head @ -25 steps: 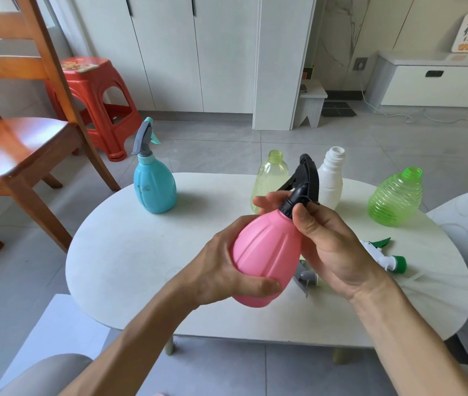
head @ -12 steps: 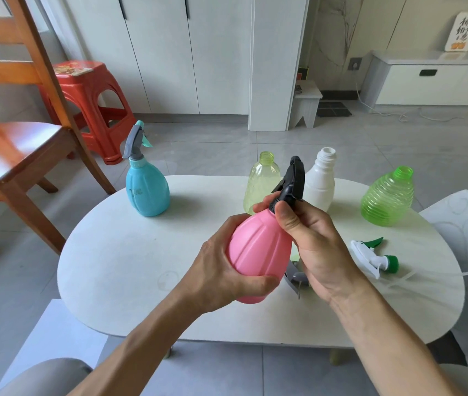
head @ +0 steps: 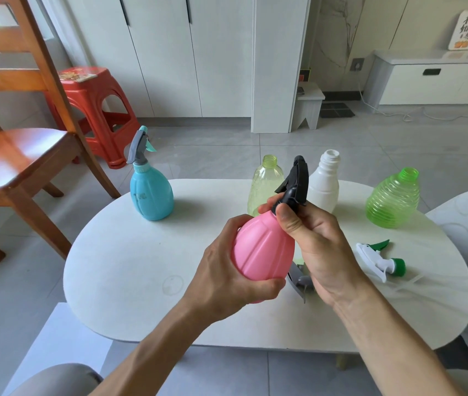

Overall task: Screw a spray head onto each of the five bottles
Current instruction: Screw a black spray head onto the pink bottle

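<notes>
Little has shifted since a second ago — both hands keep the pink bottle [head: 261, 247] lifted above the white tabletop [head: 130, 252]. Left hand [head: 227, 275] wraps its body in a closed grip; right hand [head: 315, 241] pinches the black spray head [head: 295, 181] at its neck. Behind it stand yellow [head: 264, 181], white [head: 324, 184] and green bottles [head: 392, 201] — uncapped.

Before me is a white oval surface [head: 130, 270] with a faint ring mark on it, standing on a grey tiled floor [head: 341, 150]. To my left a wooden chair [head: 18, 155] stands beside a red plastic stool [head: 95, 110]. White cabinet doors [head: 175, 52] line the far wall. A small white step stool [head: 310, 107] stands beside them. At far right a low white drawer unit [head: 438, 81] carries a card with writing [head: 467, 30].
</notes>
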`<state>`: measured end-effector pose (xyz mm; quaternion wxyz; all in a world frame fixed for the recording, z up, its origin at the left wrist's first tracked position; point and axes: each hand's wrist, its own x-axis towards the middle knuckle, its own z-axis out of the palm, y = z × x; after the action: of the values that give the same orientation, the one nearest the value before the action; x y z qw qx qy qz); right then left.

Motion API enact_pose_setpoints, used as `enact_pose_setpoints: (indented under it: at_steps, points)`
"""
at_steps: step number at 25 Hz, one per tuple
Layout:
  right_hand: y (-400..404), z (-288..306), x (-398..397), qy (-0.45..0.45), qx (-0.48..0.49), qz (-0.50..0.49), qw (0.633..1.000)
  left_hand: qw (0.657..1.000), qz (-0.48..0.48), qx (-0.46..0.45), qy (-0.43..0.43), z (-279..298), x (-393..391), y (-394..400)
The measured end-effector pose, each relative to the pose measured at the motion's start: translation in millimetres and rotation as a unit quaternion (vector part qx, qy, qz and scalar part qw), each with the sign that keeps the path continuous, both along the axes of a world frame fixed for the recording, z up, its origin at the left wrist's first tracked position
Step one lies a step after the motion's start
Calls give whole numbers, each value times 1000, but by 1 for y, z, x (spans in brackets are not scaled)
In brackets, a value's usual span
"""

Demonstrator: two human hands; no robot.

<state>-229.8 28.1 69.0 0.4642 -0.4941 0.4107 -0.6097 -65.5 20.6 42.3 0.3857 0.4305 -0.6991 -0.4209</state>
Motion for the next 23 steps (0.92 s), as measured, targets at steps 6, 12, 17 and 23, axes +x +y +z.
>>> enact_pose_setpoints:
  at_steps: [6,12,17,23]
  points:
    - [-1,0,2,11,13,-18,1000,999,18,-21,-21,-4,-2,0]
    - [-2,-5,6,5,29,-51,998,999,22,-18,-33,-9,-3,-5]
    - [1,-14,-4,24,112,-25,993,989,128,-19,-71,-17,13,-33]
    - [4,-21,-18,43,149,-32,987,983,184,16,-15,-21,30,-105]
